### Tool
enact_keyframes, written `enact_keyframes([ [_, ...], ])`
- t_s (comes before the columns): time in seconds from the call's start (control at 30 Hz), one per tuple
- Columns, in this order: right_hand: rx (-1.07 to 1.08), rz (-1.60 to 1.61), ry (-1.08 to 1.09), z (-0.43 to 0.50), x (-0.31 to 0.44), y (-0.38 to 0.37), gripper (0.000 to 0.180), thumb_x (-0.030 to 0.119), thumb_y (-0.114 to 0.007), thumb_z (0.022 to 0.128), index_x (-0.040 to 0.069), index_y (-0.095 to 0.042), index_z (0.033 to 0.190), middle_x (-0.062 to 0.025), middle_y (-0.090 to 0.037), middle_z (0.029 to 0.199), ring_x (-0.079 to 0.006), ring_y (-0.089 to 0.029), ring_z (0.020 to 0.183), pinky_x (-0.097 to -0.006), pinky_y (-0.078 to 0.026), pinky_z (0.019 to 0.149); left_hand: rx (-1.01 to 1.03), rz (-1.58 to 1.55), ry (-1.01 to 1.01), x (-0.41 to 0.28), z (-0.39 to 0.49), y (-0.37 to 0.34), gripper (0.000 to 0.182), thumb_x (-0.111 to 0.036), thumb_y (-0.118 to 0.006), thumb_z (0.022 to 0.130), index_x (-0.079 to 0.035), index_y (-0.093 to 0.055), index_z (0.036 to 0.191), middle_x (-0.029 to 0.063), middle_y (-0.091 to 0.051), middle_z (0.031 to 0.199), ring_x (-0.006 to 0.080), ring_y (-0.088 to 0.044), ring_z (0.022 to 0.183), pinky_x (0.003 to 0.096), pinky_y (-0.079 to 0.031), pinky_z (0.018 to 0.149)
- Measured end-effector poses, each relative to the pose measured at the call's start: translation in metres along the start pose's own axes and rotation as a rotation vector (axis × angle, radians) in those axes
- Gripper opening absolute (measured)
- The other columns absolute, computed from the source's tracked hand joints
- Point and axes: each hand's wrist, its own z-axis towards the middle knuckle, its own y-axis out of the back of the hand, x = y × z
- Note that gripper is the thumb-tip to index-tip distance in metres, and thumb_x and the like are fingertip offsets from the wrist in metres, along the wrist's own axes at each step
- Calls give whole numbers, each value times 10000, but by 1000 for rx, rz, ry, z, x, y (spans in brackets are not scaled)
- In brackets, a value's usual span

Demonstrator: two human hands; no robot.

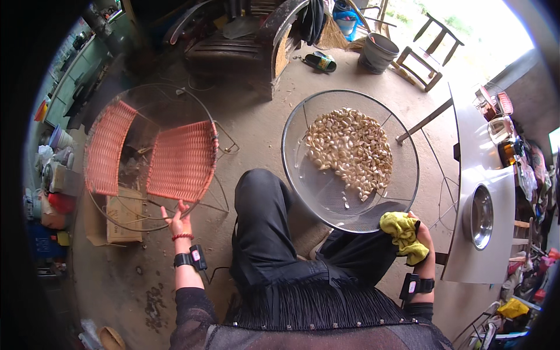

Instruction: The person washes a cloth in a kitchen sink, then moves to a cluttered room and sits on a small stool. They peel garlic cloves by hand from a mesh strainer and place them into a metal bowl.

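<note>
My left hand point(180, 222) is at the lower rim of a second round mesh sieve or hoop point(162, 225), its fingers spread; whether they grip the rim cannot be told. A woven pink chair point(181, 159) shows through and under that hoop. A yellow-green cloth point(400, 234) is held in my right hand point(423, 238), against the near right rim of a large round mesh sieve point(286, 175). Many pale garlic cloves or similar seeds point(350, 148) lie in this sieve, mostly in its upper and right part. The sieve is close to my right knee.
A white table point(472, 271) with a steel basin point(482, 216) and jars stands at the right. Ahead are a dark wooden armchair point(267, 39), slippers point(320, 62), a grey bucket point(378, 52) and a small wooden chair point(420, 68). A cardboard box point(124, 218) lies at the left.
</note>
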Motion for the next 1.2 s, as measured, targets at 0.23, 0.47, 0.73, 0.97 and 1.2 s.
enact_keyframes([
  [0.23, 43, -38, -10, -4, -1, 6, 436, 387, -457, 932, -14, -583, 1046, -134, -671, 899, -250, -671, 728, -379, -573, 595, 104, -16, 128, 71, -20, -69, 734, 83, -484, 862, -287, -156, 1405, 178, -608, 1007, 209, -633, 805, 426, -531, 806],
  [0.47, -36, -8, 119, -2, -9, 17, 424, 279, -513, 924, 0, -436, 1235, -154, -613, 1069, -244, -654, 851, -373, -568, 674, 338, 114, 307, 109, -36, -109, 678, 28, -493, 886, -268, -158, 1395, 151, -624, 957, 232, -643, 777, 380, -551, 720],
  [0.73, 13, 28, 150, -18, -10, 30, 432, 248, -508, 921, 5, -424, 1269, -136, -593, 1113, -258, -630, 928, -374, -541, 772, 601, 419, 459, 106, 21, -138, 659, 8, -509, 884, -240, -198, 1409, 142, -631, 957, 247, -644, 803, 370, -524, 738],
  [0.97, -184, -496, 503, -47, 5, 14, 404, 285, -489, 945, 8, -490, 1239, -75, -570, 1113, -147, -543, 1003, -266, -440, 863, 630, 445, 434, 139, 21, -150, 632, -12, -474, 915, -224, -168, 1425, 196, -600, 1117, 245, -616, 957, 390, -509, 827],
  [1.2, -174, -40, 923, -149, 28, 11, 331, 286, -487, 941, -11, -599, 1035, -70, -640, 909, -110, -611, 760, -230, -505, 680, 814, 768, 889, 82, 32, -144, 381, -374, -582, 890, -95, -459, 1119, 76, -597, 1048, 219, -579, 971, 361, -500, 767],
])
